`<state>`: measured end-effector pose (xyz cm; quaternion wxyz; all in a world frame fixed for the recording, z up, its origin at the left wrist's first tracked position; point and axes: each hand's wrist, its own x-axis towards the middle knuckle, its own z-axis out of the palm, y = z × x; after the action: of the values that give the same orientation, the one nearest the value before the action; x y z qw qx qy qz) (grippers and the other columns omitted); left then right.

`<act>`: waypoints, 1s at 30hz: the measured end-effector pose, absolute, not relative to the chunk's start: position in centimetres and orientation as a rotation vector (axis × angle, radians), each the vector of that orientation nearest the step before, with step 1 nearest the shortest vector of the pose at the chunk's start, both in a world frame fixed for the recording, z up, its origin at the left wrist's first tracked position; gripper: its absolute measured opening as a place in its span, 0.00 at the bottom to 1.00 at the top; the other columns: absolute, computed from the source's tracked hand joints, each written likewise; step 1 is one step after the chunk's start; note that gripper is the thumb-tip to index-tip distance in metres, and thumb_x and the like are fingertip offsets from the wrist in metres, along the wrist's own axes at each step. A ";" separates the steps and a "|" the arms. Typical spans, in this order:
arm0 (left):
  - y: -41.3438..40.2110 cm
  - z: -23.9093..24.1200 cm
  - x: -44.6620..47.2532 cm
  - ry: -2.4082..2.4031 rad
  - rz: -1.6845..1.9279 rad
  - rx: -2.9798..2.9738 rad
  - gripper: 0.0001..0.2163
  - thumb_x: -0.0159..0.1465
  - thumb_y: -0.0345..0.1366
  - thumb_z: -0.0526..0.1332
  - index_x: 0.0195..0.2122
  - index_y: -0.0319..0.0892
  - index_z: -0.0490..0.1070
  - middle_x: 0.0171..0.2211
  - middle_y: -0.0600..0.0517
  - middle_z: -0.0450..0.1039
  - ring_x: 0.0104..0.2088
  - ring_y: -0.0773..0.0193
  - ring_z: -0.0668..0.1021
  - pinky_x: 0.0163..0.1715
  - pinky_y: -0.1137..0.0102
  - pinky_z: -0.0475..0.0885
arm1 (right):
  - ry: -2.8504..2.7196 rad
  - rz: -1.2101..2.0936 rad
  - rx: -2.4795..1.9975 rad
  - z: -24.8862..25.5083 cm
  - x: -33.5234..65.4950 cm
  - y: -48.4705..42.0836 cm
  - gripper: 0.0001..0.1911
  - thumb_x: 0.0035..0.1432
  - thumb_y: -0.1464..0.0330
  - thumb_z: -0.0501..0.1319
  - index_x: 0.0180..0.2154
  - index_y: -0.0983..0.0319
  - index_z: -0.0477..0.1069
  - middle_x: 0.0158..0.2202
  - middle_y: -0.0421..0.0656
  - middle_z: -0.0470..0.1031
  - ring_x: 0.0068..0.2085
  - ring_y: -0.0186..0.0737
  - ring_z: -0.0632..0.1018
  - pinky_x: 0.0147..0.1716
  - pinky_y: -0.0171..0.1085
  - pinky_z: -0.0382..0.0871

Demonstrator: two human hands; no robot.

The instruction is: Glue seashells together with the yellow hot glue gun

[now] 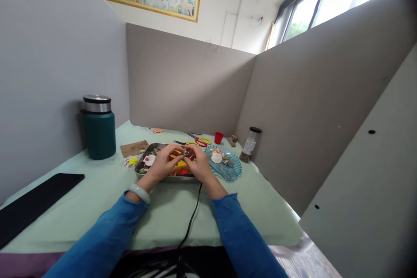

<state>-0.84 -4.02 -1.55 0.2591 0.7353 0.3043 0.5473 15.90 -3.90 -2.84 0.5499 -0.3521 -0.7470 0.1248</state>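
Observation:
My left hand (165,161) and my right hand (198,163) meet over a metal tray (179,179), fingers curled toward each other. Between the fingertips is a small greenish piece (185,153), too small to name; both hands seem to pinch it. Inside the tray lie a white scalloped piece (149,160) with a red mark, yellow and red bits, and small shell-like pieces partly hidden by my hands. Right of the tray stands a blue shell-shaped dish (233,173) holding a white round piece (216,157) and several small mixed pieces.
Behind the tray lie red-and-yellow-handled scissors (202,142) and a red cup (218,138). A lidded jar (250,145) stands at the right partition. On the left are a green flask (99,132), brown cardboard (133,148), and a black mat (39,204). A black cable (193,215) runs off the front edge.

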 end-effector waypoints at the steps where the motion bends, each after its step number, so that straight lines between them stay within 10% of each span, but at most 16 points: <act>1: -4.0 -1.6 -0.8 0.833 1.488 2.019 0.09 0.58 0.41 0.65 0.36 0.43 0.74 0.39 0.46 0.76 0.37 0.58 0.78 0.35 0.66 0.74 | -1.780 0.276 -0.827 -2.9 15.9 -3.9 0.15 0.55 0.68 0.63 0.45 0.61 0.72 0.42 0.47 0.75 0.34 0.37 0.76 0.34 0.37 0.74; 30: -3.5 -1.9 -0.8 0.649 1.507 1.741 0.14 0.55 0.43 0.69 0.38 0.39 0.77 0.45 0.43 0.78 0.41 0.56 0.80 0.46 0.60 0.76 | -1.515 0.626 -0.767 -3.5 15.6 -2.8 0.19 0.52 0.65 0.67 0.47 0.59 0.73 0.43 0.45 0.77 0.42 0.41 0.79 0.44 0.40 0.75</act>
<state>-0.77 -3.54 -1.86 0.3661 0.6772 0.2523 0.5862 15.58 -2.79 -3.46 0.6178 -0.3333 -0.6583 0.2719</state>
